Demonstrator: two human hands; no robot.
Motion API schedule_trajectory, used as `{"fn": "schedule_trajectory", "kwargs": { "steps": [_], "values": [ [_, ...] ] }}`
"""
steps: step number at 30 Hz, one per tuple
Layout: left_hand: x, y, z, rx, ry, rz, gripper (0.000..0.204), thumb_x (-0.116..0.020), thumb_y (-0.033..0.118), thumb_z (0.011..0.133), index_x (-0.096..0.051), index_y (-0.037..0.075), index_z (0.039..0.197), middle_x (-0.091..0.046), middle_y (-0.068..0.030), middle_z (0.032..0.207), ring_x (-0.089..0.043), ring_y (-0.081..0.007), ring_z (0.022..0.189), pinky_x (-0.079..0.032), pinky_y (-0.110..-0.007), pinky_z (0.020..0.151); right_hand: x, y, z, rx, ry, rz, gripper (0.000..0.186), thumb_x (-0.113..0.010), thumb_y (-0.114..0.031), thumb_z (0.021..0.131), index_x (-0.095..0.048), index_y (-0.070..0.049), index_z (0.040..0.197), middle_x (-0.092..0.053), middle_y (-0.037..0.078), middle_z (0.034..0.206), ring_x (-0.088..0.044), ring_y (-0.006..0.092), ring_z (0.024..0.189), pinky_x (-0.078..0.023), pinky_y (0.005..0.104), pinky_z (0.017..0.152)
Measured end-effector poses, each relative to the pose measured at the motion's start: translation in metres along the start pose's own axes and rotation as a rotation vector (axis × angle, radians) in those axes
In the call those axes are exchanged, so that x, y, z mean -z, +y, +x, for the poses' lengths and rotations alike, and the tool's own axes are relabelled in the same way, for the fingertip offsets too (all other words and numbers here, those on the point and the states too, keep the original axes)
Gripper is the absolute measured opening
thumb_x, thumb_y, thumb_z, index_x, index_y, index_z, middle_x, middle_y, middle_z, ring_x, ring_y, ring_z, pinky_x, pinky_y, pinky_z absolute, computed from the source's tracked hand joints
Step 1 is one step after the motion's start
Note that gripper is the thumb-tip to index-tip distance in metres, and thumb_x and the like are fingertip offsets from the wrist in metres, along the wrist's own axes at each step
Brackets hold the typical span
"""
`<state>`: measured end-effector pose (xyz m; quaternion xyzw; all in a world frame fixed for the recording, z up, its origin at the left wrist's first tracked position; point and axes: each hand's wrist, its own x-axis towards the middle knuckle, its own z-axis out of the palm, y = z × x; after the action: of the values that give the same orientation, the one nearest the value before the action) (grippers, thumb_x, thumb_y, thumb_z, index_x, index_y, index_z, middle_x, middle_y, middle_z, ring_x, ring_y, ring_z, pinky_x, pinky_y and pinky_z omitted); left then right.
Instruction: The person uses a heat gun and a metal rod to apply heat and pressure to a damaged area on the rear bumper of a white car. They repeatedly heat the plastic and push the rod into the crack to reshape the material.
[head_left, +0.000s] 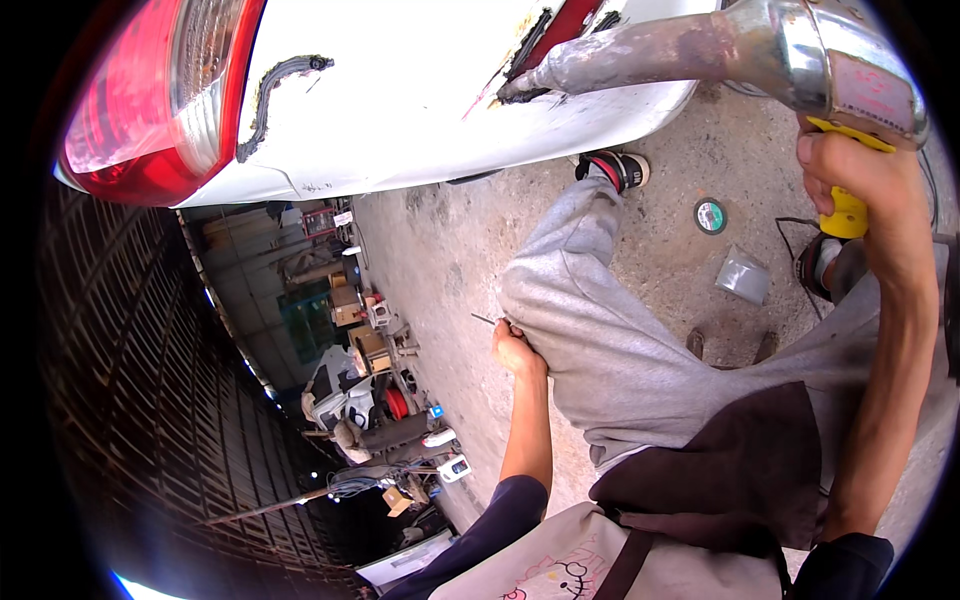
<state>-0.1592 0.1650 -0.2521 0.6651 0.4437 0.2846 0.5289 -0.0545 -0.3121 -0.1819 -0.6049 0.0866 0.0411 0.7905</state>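
Observation:
My right hand (868, 172) is wrapped round the yellow handle of a heat gun (660, 55) with a long metal nozzle. Its tip touches or almost touches a dark, rough seam (522, 92) in a white car bumper (410, 115), beside a red strip. Another black, raised seam (268, 92) curves near the red and clear tail light (150, 95). Lower down, my left hand (517, 350) is closed by my knee, with a thin metal rod (482, 319) sticking out of the fingers. The rest of that rod is hidden in the hand.
On the concrete floor lie a round green-and-black disc (710, 216) and a clear plastic packet (742, 275). A dark cable (785, 240) runs near my foot. Boxes (370, 350), tools and coiled wire (365, 480) crowd the left side, beside a dark ribbed wall or roof.

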Motion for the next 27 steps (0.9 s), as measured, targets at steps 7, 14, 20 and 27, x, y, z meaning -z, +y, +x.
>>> {"fn": "schedule_trajectory", "kwargs": {
  "steps": [7,14,20,27],
  "values": [
    [0.000,0.001,-0.003,-0.001,0.002,0.028,0.036,-0.048,0.021,0.093,-0.041,0.018,0.058,-0.037,0.0066,0.053,-0.029,-0.0078,0.044,-0.022,-0.026,0.043,0.002,-0.005,0.002,0.008,-0.006,-0.062,0.026,-0.063,-0.021,0.074,-0.056,-0.001,0.089,-0.047,0.000,0.060,-0.044,0.0081,0.049,-0.035,0.0241,0.049],
    [0.004,0.000,-0.001,0.038,-0.021,-0.011,0.023,-0.046,0.013,0.094,-0.051,0.010,0.072,-0.044,0.0038,0.062,-0.037,-0.0074,0.056,-0.030,-0.024,0.053,0.002,-0.008,0.014,-0.011,-0.031,-0.020,0.032,-0.064,-0.028,0.076,-0.056,-0.001,0.091,-0.047,-0.001,0.057,-0.044,0.0063,0.044,-0.035,0.0213,0.044],
    [0.002,0.001,-0.004,0.019,-0.036,-0.032,0.023,-0.047,0.013,0.094,-0.052,0.009,0.072,-0.044,0.0036,0.061,-0.037,-0.0077,0.055,-0.030,-0.024,0.053,0.018,-0.011,0.035,0.016,-0.117,-0.096,0.032,-0.063,-0.031,0.078,-0.055,-0.002,0.090,-0.046,-0.003,0.057,-0.043,0.0046,0.044,-0.036,0.0204,0.044],
    [0.001,0.004,-0.006,0.024,-0.024,-0.044,0.023,-0.046,0.013,0.094,-0.051,0.010,0.072,-0.041,0.0042,0.061,-0.036,-0.0078,0.056,-0.029,-0.024,0.053,0.026,-0.016,0.043,0.066,-0.193,-0.131,0.030,-0.063,-0.029,0.077,-0.055,-0.002,0.089,-0.046,-0.002,0.057,-0.043,0.0049,0.044,-0.036,0.0204,0.044]
  ]
}}
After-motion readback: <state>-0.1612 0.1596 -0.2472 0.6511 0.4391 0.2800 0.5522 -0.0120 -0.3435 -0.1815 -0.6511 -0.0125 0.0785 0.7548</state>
